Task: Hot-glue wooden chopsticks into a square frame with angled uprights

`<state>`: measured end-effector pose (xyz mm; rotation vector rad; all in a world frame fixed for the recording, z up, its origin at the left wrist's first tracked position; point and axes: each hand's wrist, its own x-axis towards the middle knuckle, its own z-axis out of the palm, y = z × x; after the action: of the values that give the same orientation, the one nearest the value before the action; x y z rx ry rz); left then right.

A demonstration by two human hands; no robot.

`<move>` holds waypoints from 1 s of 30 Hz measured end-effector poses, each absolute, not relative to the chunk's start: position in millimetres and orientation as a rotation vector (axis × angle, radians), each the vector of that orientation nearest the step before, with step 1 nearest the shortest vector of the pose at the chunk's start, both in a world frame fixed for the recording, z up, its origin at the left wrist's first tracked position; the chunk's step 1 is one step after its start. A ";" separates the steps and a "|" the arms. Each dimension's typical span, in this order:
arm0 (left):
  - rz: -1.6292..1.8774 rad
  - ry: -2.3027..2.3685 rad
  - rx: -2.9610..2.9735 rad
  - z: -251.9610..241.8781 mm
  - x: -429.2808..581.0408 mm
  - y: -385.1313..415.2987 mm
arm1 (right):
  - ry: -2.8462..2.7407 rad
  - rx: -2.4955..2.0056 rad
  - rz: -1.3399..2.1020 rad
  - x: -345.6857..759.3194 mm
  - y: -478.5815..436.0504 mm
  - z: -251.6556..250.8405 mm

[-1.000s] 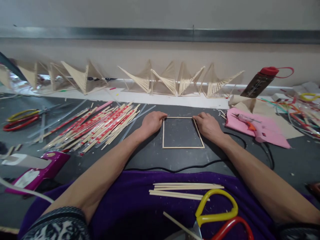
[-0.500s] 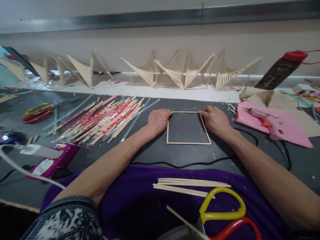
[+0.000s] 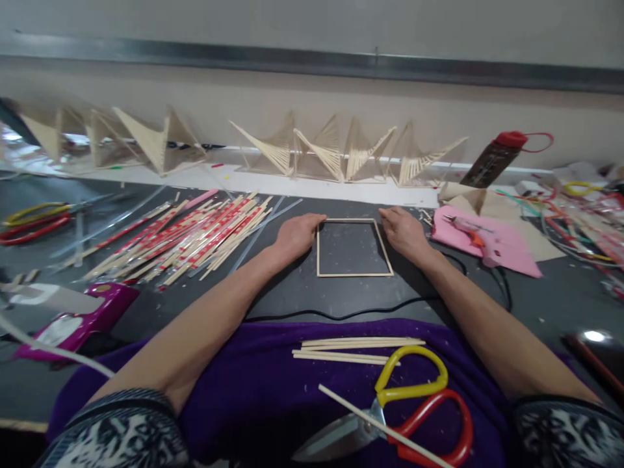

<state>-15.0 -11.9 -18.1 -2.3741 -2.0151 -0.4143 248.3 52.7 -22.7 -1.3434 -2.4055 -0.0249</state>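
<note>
A square frame of thin wooden sticks (image 3: 355, 275) lies flat on the dark grey tabletop. My left hand (image 3: 297, 235) is closed at its far left corner, with fingertips on the stick there. Just outside the far right corner is my right hand (image 3: 404, 233), its fingers slightly parted and a small gap between them and the frame. On the purple cloth (image 3: 244, 383) over my lap are several loose sticks (image 3: 361, 343). Large scissors with one yellow and one red handle (image 3: 414, 396) lie there too, a single stick (image 3: 351, 408) across them.
Packaged sticks (image 3: 185, 240) and clear glue sticks (image 3: 263, 231) are spread to the left, near a magenta device (image 3: 82, 322). Rightward, a pink glue gun (image 3: 480, 240) rests on pink material (image 3: 517, 257). Twisted stick models (image 3: 273, 149) line the wall beside a bottle (image 3: 494, 159). A black cable (image 3: 341, 317) crosses in front.
My right hand has come off the frame's far right corner and moved slightly outward. My left hand stays at the far left corner. The view has shifted right and tilted up.
</note>
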 end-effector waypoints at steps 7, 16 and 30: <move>-0.415 -1.930 -2.390 -19.3 -19.0 -8.3 | -2.157 -1.290 0.063 269.9 49.8 12.6; -0.381 -2.003 -2.279 -15.4 -22.8 -8.3 | -1.857 -1.377 0.153 309.1 48.1 33.0; -0.286 -2.065 -2.219 -12.7 -12.0 -9.9 | -2.585 -1.580 -0.079 259.9 46.0 -8.5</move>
<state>-12.0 -9.9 -12.7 -2.2186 -2.0650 -0.2861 259.9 46.0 -8.5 -1.5797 -2.5850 -0.0790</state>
